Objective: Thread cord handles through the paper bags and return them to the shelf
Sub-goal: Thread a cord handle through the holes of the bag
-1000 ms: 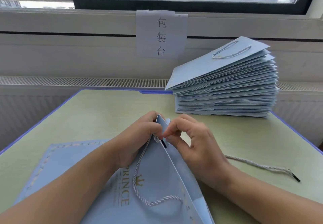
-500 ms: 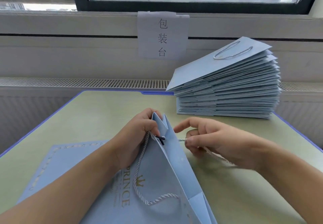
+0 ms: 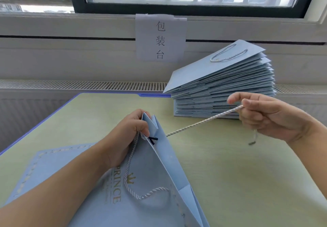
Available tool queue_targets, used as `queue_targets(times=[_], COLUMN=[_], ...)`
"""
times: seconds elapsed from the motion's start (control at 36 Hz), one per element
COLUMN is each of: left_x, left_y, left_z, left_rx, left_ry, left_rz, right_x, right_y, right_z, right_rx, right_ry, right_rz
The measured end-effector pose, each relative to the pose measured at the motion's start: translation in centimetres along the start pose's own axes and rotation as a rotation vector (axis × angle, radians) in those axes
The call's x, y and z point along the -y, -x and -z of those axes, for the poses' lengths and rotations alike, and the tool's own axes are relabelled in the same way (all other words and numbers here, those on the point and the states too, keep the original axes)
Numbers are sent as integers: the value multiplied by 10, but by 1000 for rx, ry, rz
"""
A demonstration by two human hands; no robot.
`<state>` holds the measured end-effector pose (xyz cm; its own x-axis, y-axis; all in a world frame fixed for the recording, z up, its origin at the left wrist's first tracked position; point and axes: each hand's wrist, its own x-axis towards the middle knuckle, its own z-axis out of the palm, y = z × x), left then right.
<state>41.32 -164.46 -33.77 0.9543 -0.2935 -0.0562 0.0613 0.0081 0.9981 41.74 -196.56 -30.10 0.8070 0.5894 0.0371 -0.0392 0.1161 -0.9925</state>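
Below a barred window and a taped paper sign (image 3: pixel 160 38), the pale green counter (image 3: pixel 230 164) carries a stack of flat blue paper bags (image 3: pixel 224 88) at its far right. Nearer, the left hand (image 3: pixel 127 136) pinches the top edge of a blue paper bag (image 3: pixel 155 182) lying open, one cord handle (image 3: pixel 134 177) looped across it. The right hand (image 3: pixel 269 118) grips a second white cord (image 3: pixel 200 124), stretched taut from the bag's mouth.

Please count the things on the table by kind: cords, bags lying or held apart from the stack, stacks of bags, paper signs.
White cords: 3 (pulled, front handle, on stack)
Separate blue bags: 2 (held, flat)
Bag stacks: 1
Paper signs: 1
Total: 7
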Motion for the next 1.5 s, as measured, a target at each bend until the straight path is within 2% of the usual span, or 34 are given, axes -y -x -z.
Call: queue_targets(times=[0.08, 0.11, 0.17, 0.19, 0.25, 0.39, 0.47, 0.56, 0.69, 0.81, 0.92, 1.0, 1.08, 1.14, 1.28, 1.5], left_x=[1, 1, 1, 0, 0, -1, -1, -1, 0, -1, -2, -3, -4, -5, -7, -9], left_y=[-2, -2, -2, -2, -2, -3, -3, -4, -4, -4, -3, -2, -2, 0, 0, 2], left_z=[5, 6, 5, 5, 4, 3, 2, 3, 5, 5, 5, 6, 7, 8, 7, 6], left_rx=[-31, -35, -35, -34, -33, -30, -26, -23, -6, 8, 11, 2, 8, 13, 18, 12], left_ry=[-8, -14, -24, -27, -33, -43, -52, -51, -45, -39, -17, 12, 34, 36, 44, 63], left_rz=[-7, -5, 1, 3, 8, 14, 23, 28, 31, 40, 39, 31, 34, 28, 15, 3], right_x=[-1, -2, -7, -6, 3, 15, 22, 28, 31, 16, -6, -20, -28, -28, -23, -32], right_y=[3, 5, 20, 26, 30, 35, 9, -1, -11, -17, -18, -18, -14, -11, -8, -11], right_z=[12, 12, 13, 16, 21, 21, 10, -11, -48, -76, -85, -89, -93, -98, -98, -117], right_rx=[95, 72, -160, -207, -270, -401, -201, -161, -60, -166, -178, -158, -8, 39, -88, -127], right_ry=[-253, -374, -473, -498, -509, -488, -276, -145, 68, 363, 543, 527, 219, 121, 257, 540], right_rz=[102, 115, 169, 235, 320, 355, 473, 494, 362, 223, 230, 209, 139, 96, 41, -115])
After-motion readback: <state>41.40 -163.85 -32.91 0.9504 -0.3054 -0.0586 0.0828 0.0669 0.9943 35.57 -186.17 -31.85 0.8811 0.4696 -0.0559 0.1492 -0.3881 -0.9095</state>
